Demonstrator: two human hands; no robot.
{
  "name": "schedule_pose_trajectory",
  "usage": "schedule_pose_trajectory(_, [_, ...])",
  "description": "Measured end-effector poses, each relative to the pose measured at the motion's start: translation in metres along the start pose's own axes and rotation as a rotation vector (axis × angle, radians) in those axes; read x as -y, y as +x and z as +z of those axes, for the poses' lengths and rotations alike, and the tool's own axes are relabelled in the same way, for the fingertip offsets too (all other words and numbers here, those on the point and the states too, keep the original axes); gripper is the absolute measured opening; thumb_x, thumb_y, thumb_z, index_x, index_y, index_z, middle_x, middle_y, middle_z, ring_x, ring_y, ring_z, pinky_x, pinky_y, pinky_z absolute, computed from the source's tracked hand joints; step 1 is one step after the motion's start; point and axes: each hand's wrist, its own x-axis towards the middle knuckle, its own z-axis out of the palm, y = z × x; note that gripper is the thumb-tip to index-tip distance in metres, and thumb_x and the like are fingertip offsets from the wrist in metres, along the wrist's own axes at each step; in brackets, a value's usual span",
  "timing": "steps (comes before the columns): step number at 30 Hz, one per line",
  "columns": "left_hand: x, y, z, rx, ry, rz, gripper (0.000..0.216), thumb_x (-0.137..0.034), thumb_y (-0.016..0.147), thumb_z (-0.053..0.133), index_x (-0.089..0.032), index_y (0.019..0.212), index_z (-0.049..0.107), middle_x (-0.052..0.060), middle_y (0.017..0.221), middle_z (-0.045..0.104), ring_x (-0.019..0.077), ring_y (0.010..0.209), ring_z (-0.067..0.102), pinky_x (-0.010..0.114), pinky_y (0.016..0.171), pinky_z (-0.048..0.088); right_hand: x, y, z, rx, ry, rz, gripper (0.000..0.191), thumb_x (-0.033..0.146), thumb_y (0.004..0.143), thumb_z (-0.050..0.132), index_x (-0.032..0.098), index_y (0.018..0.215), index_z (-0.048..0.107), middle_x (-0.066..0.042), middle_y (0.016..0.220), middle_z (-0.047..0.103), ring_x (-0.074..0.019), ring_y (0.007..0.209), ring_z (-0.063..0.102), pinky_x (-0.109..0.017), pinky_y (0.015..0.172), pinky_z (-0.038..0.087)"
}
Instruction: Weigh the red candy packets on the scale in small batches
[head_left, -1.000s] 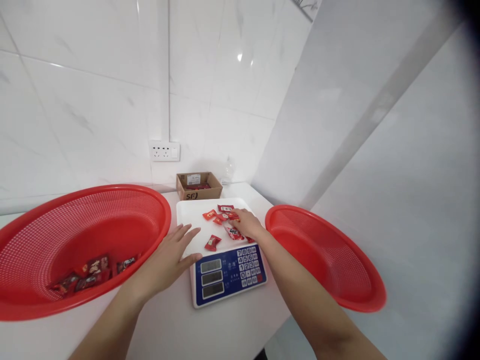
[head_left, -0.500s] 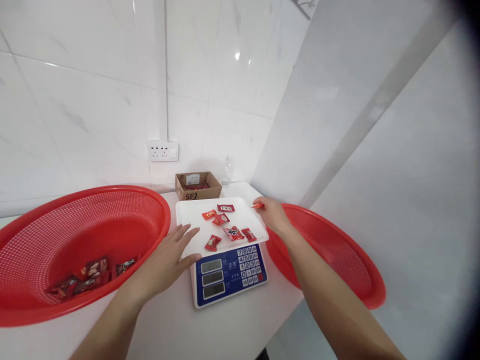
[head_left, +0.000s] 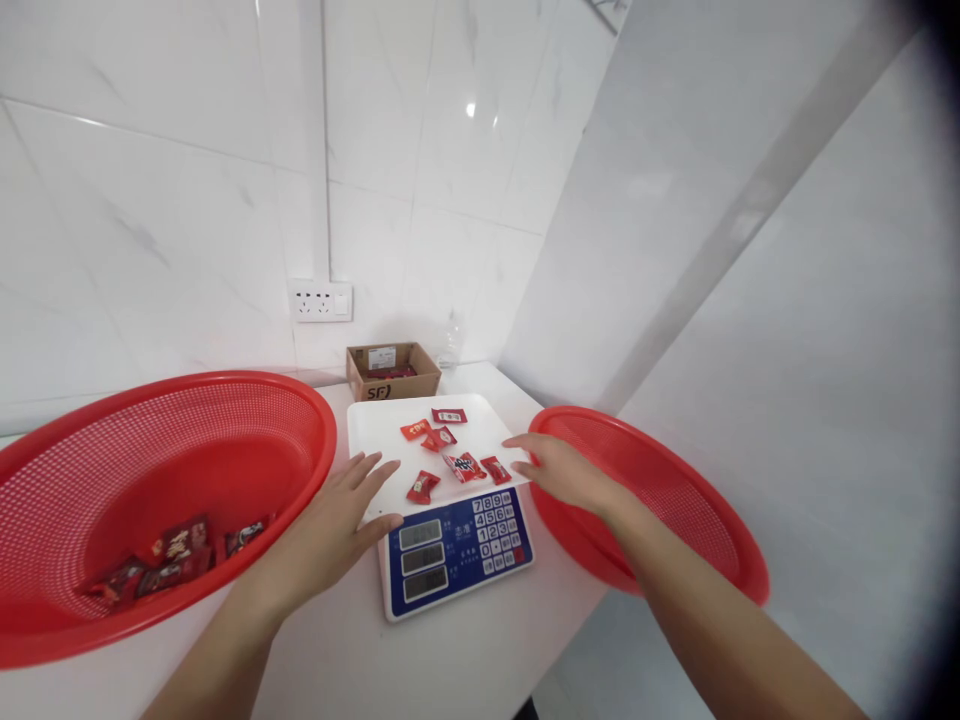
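Several small red-wrapped sweets lie spread out on the white tray of a weighing scale. Below the tray is the scale's blue panel, with its displays and number keys. My left hand is at the tray's left front corner, fingers spread, holding nothing. At the right edge, my right hand has its thumb and fingers apart with nothing between them, close to one of the sweets. Whether either hand touches the tray, I cannot tell.
On the left stands a big red plastic basket with several dark red packets inside. Another red basket is at the right, partly behind my right arm. A cardboard box holding dark red items stands behind the scale, near the wall socket.
My right hand has opened and moved slightly down and right; the small red packet it was pinching no longer shows in it. My left hand stays in place.
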Motion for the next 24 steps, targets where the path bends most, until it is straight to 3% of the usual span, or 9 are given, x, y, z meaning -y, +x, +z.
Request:
schedule_pose_trajectory(3, [-0.001,-0.001,-0.002,0.002,0.006,-0.010,0.063,-0.061,0.086,0.034,-0.029,0.140,0.030,0.006,0.150,0.026,0.0276,0.138,0.017,0.049,0.107,0.027,0.033,0.005,0.015,0.071,0.138,-0.240,0.031,0.022,0.084,0.053,0.020,0.113,0.064,-0.006,0.114,0.064,-0.0195,0.107,0.056,-0.030,0.092,0.042])
schedule_pose_trajectory(5, [-0.002,-0.001,-0.003,0.001,0.008,-0.004,0.063,-0.061,0.086,0.034,-0.029,0.140,0.030,0.006,0.150,0.026,0.0277,0.138,0.017,0.049,0.107,0.027,0.044,0.009,0.024,0.092,0.141,-0.288,0.033,0.021,0.085,0.051,0.021,0.115,0.063,-0.008,0.113,0.064,-0.0210,0.107,0.055,-0.032,0.092,0.042])
schedule_pose_trajectory(12, [-0.002,-0.002,-0.005,0.005,-0.005,0.011,0.063,-0.061,0.086,0.033,-0.029,0.140,0.030,0.007,0.149,0.027,0.0279,0.138,0.018,0.050,0.106,0.028,0.048,0.035,0.026,0.067,0.112,-0.281,0.024,0.024,0.086,0.053,0.022,0.103,0.070,-0.008,0.100,0.064,-0.0197,0.092,0.061,-0.032,0.086,0.045])
schedule_pose_trajectory(18, [-0.002,-0.004,-0.006,0.007,-0.011,0.001,0.062,-0.059,0.086,0.034,-0.029,0.140,0.030,0.005,0.149,0.027,0.0273,0.138,0.017,0.050,0.107,0.026,0.057,0.064,0.032,0.065,0.043,-0.310,0.041,0.011,0.084,0.049,0.020,0.124,0.056,-0.009,0.133,0.050,-0.0203,0.122,0.044,-0.032,0.100,0.035])
schedule_pose_trajectory(21, [-0.004,-0.004,-0.008,0.014,-0.011,-0.005,0.061,-0.058,0.087,0.034,-0.029,0.140,0.030,0.005,0.150,0.027,0.0278,0.138,0.017,0.051,0.107,0.026,0.058,0.070,0.034,0.132,-0.006,-0.304,0.041,0.006,0.081,0.048,0.027,0.113,0.063,-0.002,0.119,0.062,-0.0176,0.110,0.055,-0.027,0.090,0.041])
schedule_pose_trajectory(24, [-0.005,-0.004,-0.010,0.015,-0.018,-0.010,0.060,-0.057,0.087,0.036,-0.029,0.140,0.030,0.005,0.150,0.026,0.0279,0.138,0.016,0.050,0.107,0.026,0.052,0.076,0.031,0.133,-0.085,-0.176,0.039,0.007,0.078,0.049,0.026,0.108,0.065,-0.004,0.108,0.067,-0.0218,0.098,0.061,-0.029,0.080,0.045])
